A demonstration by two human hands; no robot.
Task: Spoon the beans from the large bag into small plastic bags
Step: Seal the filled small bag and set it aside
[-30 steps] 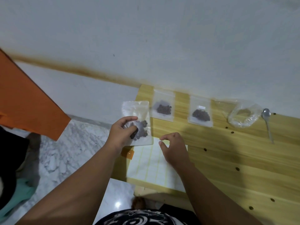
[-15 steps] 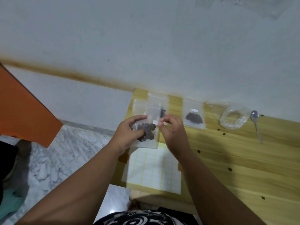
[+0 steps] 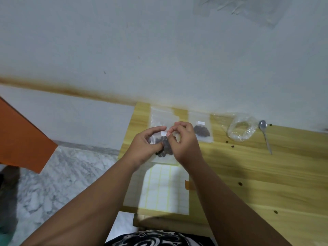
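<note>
left hand [image 3: 142, 144]: fingers curled round small bag [image 3: 165, 159] of beans [image 3: 166, 148], over tabletop [image 3: 266, 174] left end
right hand [image 3: 184, 141]: fingers pinch white label [image 3: 163, 133] onto the bag
do well: hold bag steady, press label flat
large bag [image 3: 242, 128]: beside spoon [image 3: 265, 135], far right
hidden: bag seal behind fingers; label text unreadable

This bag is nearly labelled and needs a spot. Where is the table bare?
The table is bare right of the label sheet, on the near side of the spoon and large bag. The back edge is crowded: a filled small bag, the large bag and the spoon line the wall; the held bag hides the left corner.
</note>
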